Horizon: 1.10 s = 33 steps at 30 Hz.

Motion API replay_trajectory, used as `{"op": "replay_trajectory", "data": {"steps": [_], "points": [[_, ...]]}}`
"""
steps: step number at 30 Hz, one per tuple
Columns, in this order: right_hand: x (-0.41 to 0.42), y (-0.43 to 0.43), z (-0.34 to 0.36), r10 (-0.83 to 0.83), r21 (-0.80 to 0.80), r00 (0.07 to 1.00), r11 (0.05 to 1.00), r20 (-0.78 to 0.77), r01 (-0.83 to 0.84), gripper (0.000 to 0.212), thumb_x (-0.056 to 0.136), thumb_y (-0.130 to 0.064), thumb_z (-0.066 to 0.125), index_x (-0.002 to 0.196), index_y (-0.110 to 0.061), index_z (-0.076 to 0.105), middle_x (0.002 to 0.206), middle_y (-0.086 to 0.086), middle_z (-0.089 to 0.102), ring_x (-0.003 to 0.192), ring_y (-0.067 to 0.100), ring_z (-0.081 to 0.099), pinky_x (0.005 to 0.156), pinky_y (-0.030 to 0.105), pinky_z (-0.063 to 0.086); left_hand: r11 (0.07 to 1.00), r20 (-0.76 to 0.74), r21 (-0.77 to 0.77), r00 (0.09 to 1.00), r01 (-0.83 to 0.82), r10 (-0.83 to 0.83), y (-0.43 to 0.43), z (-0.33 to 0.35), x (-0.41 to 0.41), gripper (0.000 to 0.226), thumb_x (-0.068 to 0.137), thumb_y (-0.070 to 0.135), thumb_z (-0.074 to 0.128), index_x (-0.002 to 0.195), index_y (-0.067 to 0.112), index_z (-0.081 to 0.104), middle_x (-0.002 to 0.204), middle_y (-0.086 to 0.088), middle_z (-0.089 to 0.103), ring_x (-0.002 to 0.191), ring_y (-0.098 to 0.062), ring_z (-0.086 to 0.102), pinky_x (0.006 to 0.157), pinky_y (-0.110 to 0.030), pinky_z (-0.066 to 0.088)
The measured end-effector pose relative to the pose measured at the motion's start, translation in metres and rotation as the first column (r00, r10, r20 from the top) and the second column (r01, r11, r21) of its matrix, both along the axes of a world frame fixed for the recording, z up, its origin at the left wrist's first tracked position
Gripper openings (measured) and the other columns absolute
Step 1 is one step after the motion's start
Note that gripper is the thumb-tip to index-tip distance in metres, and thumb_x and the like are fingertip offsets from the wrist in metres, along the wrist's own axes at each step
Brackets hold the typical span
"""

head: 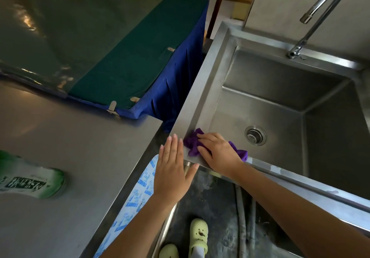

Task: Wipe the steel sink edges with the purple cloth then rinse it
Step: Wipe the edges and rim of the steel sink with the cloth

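The right hand (217,151) is pressing the purple cloth (191,142) down with flat, straight fingers on the steel sink (200,89) rim's near-left corner. The left hand (172,169) is lying open, fingers straight, just beside it at that corner's outer edge.

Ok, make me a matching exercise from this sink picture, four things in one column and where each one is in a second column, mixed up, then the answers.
Column one
1. purple cloth
2. faucet
3. drain strainer
4. green bottle

Column two
A. on the steel counter left of the sink
B. in the floor of the sink basin
C. on the sink's far rim
D. under the right hand at the sink's near left corner

Pairs: 1-D, 2-C, 3-B, 4-A
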State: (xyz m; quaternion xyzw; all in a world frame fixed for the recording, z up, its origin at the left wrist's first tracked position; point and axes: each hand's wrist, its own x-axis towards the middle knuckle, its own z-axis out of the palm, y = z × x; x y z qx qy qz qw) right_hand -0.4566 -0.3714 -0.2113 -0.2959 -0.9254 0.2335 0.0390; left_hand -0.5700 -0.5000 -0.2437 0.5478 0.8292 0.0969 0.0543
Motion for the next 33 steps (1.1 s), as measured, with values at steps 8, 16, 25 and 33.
{"op": "replay_trajectory", "data": {"steps": [8,16,25,33], "points": [[0.016,-0.020,-0.007,-0.099,0.230,0.995,0.968,-0.034,0.104,0.033,0.087,-0.033,0.049,0.107,-0.012,0.065,0.102,0.002,0.064,0.091,0.022,0.056,0.078,0.036,0.054,1.000,0.016,0.021,1.000,-0.003,0.002,-0.002,-0.002,0.001,0.072,0.095,0.057,0.015,0.145,0.006,0.027,0.154,-0.011,0.022,0.143,-0.025,0.020,0.114,-0.039,0.013],[-0.041,0.006,-0.009,-0.232,0.080,0.971,0.968,-0.055,0.236,0.043,0.093,-0.021,0.049,0.135,-0.015,0.045,0.133,0.004,0.046,0.119,0.023,0.038,0.105,0.035,0.035,1.000,0.062,-0.007,0.998,-0.021,0.021,0.002,-0.002,0.005,0.073,0.095,0.059,0.013,0.146,0.008,0.024,0.154,-0.010,0.021,0.143,-0.025,0.018,0.115,-0.038,0.009],[-0.063,0.059,-0.027,-0.488,-0.066,0.843,0.871,-0.228,0.487,0.042,0.088,-0.009,0.050,0.130,-0.011,0.046,0.129,0.011,0.055,0.120,0.025,0.039,0.103,0.032,0.031,0.999,0.121,0.040,0.993,-0.011,0.006,0.066,0.017,-0.017,0.091,0.076,0.065,-0.022,0.148,0.014,0.002,0.156,-0.002,-0.007,0.139,-0.009,-0.016,0.112,-0.027,-0.012],[-0.094,0.160,-0.031,-0.599,-0.111,0.769,0.799,-0.223,0.590,0.043,0.088,-0.007,0.044,0.129,-0.018,0.050,0.124,0.018,0.052,0.115,0.032,0.046,0.101,0.031,0.033,1.000,-0.040,0.006,0.999,0.019,-0.019,0.093,0.007,-0.023,0.077,0.091,0.059,-0.006,0.146,0.008,0.011,0.156,-0.011,0.012,0.145,-0.021,0.005,0.119,-0.036,0.002]]}}
